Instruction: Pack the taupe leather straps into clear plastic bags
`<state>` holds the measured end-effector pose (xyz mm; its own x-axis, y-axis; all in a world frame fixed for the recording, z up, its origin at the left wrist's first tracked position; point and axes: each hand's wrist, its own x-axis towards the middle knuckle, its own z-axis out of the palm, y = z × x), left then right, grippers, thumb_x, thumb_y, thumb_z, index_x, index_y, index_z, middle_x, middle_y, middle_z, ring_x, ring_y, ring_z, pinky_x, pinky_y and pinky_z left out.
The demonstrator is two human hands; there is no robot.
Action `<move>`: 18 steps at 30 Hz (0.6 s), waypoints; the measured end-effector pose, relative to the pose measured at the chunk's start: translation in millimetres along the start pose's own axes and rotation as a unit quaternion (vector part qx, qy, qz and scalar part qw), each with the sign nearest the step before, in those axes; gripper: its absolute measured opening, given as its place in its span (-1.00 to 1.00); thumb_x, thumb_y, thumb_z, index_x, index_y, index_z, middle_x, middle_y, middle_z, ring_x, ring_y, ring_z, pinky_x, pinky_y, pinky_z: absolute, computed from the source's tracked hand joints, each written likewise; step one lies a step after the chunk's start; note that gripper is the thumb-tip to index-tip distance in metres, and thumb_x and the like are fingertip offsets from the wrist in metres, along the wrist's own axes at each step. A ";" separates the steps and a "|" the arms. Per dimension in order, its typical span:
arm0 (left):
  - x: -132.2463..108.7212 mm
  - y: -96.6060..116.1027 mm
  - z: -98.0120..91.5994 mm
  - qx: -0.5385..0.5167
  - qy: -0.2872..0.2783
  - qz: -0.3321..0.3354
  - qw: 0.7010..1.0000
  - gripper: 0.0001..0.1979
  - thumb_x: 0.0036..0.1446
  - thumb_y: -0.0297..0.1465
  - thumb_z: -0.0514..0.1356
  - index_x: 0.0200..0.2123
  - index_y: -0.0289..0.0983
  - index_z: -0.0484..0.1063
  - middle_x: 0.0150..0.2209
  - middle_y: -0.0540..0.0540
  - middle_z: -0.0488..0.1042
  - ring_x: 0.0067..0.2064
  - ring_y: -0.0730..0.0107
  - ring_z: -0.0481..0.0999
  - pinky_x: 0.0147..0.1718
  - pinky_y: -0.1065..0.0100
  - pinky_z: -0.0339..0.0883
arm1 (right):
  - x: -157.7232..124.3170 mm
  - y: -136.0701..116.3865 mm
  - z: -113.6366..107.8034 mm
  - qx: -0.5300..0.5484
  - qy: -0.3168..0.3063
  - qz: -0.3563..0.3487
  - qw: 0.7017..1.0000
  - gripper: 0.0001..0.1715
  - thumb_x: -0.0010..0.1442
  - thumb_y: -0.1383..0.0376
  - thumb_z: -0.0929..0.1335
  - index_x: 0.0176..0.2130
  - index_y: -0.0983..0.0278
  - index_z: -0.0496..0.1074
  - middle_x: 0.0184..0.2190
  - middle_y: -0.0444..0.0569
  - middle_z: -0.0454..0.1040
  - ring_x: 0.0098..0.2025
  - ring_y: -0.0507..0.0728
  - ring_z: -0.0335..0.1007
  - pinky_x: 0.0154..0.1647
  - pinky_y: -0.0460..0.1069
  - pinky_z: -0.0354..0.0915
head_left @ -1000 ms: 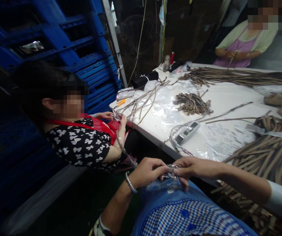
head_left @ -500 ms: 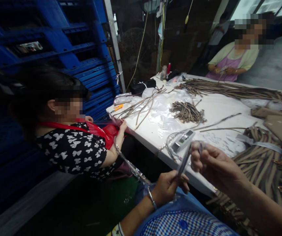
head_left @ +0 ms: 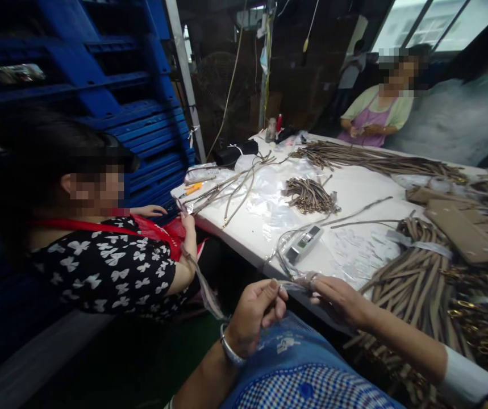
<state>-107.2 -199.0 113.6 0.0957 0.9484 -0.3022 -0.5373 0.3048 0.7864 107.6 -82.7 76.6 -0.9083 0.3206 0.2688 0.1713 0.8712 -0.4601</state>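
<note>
A narrow strap in clear plastic [head_left: 293, 286] stretches between my two hands above the table's near edge. My left hand [head_left: 255, 313], with a silvery bangle at its wrist, is closed and pinches one part of it between thumb and fingers. My right hand [head_left: 340, 300] is closed on the other part, just right of the left hand. From behind my left wrist a long plastic-wrapped length [head_left: 207, 292] runs up and left. Whether it is the same piece is hidden. A small grey device with a display [head_left: 303, 245] lies on the table beyond my right hand.
The white table [head_left: 244, 233] carries a tied bundle of brown straps [head_left: 418, 272] at right, a smaller strap bundle [head_left: 309, 195], long straps [head_left: 375, 159], clear bags and an orange-handled cutter [head_left: 192, 188]. A co-worker [head_left: 116, 255] sits close at left; another person [head_left: 375, 116] stands across.
My hands have gone from one above the other to nearly side by side: the left moved left and up, the right downward. The strap between them now lies almost level. The view has shifted rightward.
</note>
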 end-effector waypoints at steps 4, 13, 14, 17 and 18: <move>16.7 10.5 -13.4 0.126 0.005 0.008 0.992 -0.57 0.15 -0.07 0.13 -0.46 -0.36 0.37 -0.69 0.11 0.23 -0.72 0.71 0.02 -0.73 0.55 -0.17 | 5.5 -21.8 1.1 0.095 -0.069 0.127 0.985 -0.68 0.34 0.20 0.15 -0.29 0.27 0.38 -0.45 -0.03 0.40 -0.42 0.09 0.31 -0.38 -0.05 0.26; 26.4 44.2 -27.2 0.346 -0.161 0.015 0.924 -0.63 0.05 -0.13 0.26 -0.27 -0.36 0.49 -0.52 0.04 0.37 -0.51 0.57 0.29 -0.54 0.54 0.13 | -6.8 -27.4 -33.9 0.303 -0.097 0.296 0.901 -0.61 0.28 0.04 0.24 -0.33 0.28 0.41 -0.45 -0.09 0.36 -0.41 0.07 0.29 -0.36 -0.06 0.25; 26.1 50.2 -24.5 0.381 -0.163 0.049 0.909 -0.62 0.03 -0.17 0.29 -0.18 -0.33 0.49 -0.45 0.01 0.42 -0.45 0.53 0.35 -0.47 0.52 0.19 | -9.9 -31.6 -38.9 0.276 -0.100 0.281 0.914 -0.66 0.27 0.07 0.25 -0.32 0.26 0.42 -0.44 -0.08 0.39 -0.39 0.08 0.30 -0.34 -0.05 0.25; 31.6 76.4 -13.2 0.481 -0.163 0.183 0.842 -0.67 0.11 -0.24 0.24 -0.06 -0.21 0.49 -0.25 -0.07 0.50 -0.25 0.42 0.45 -0.24 0.44 0.28 | -21.2 -50.7 -56.0 0.242 -0.081 0.266 0.930 -0.74 0.27 0.12 0.27 -0.32 0.21 0.45 -0.45 -0.08 0.43 -0.40 0.10 0.33 -0.32 -0.04 0.26; 35.4 87.2 -8.1 0.498 -0.178 0.219 0.820 -0.72 0.15 -0.24 0.21 -0.10 -0.20 0.52 -0.20 -0.09 0.50 -0.20 0.40 0.45 -0.17 0.42 0.27 | -27.0 -57.6 -63.0 0.248 -0.061 0.273 0.927 -0.74 0.27 0.13 0.28 -0.33 0.20 0.46 -0.47 -0.09 0.43 -0.44 0.09 0.33 -0.36 -0.05 0.27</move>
<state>-157.5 -139.5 167.1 0.4108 0.8969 0.1635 0.3481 -0.3201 0.8811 146.3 -118.1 149.2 -0.7794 0.5925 -0.2035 0.4500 0.3035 -0.8399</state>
